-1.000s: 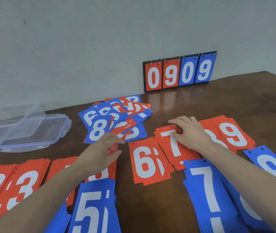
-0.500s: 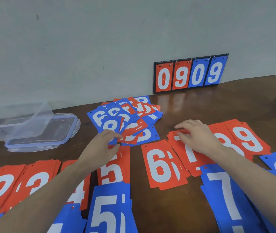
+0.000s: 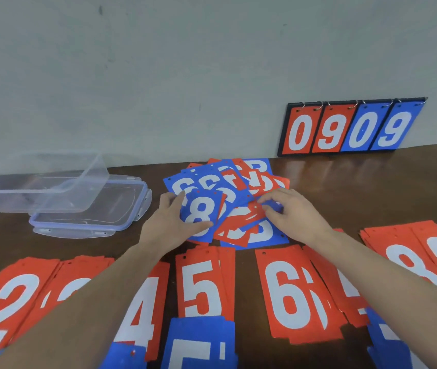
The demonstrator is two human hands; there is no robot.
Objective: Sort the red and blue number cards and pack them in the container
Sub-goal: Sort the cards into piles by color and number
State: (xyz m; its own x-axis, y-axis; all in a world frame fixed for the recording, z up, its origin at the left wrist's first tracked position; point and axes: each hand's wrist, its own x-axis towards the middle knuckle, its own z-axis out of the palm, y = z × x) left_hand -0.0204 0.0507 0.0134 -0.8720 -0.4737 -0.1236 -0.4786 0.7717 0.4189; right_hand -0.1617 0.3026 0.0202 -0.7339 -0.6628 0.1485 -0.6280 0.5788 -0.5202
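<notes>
A mixed heap of red and blue number cards lies at the table's middle back. My left hand holds a blue 8 card by its left and lower edges, on the heap's near left. My right hand pinches a card in the heap's near right side; which colour that card is stays unclear. Sorted red stacks run along the front: 2, 4, 5, 6, 8. A blue 5 stack lies nearest me.
A clear plastic container stands at the back left, partly over its lid with blue rim. A flip scoreboard reading 0909 leans against the wall at the back right. More blue cards lie under my right forearm.
My right hand left the red 7 stack and moved up-left onto the mixed heap. My left hand moved forward and took hold of the blue 8 card.
</notes>
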